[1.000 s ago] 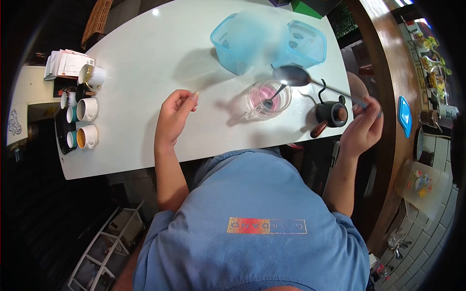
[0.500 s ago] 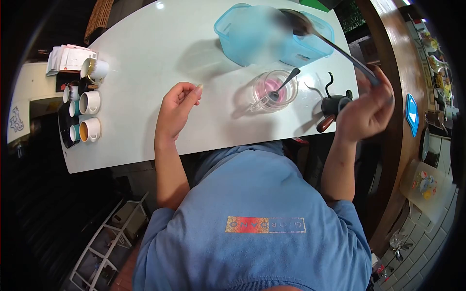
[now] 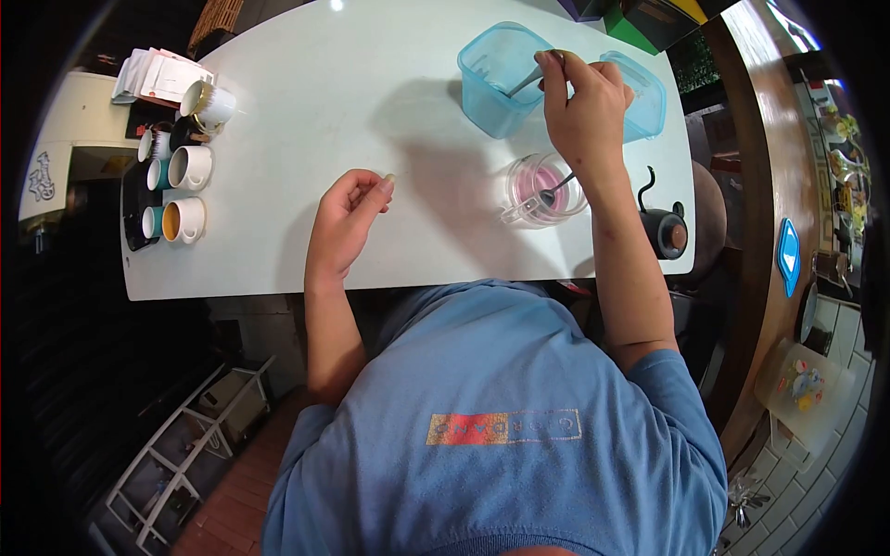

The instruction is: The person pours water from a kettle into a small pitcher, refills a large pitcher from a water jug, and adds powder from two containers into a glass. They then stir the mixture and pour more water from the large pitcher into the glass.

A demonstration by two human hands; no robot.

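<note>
My right hand (image 3: 586,107) is closed on the handle of a metal utensil (image 3: 526,83), whose lower end reaches into a light blue plastic container (image 3: 499,104). A second blue container (image 3: 646,107) is partly behind that hand. Below my right forearm's near side sits a clear glass cup (image 3: 526,211) with pink contents and a dark spoon (image 3: 559,188) leaning in it. My left hand (image 3: 348,218) hovers over the white table's front part, fingers curled and thumb against them; whether anything small is between them is hidden.
A black kettle (image 3: 665,232) with a thin spout stands right of my right forearm. Several mugs (image 3: 192,168) and a stack of papers (image 3: 163,76) are at the left end of the white table (image 3: 306,102). Dark boxes (image 3: 654,23) are at the back right.
My right hand has moved left and away from me, from beside the kettle to over the containers. The utensil's end, earlier raised above them, is now inside the left one. The view has shifted slightly.
</note>
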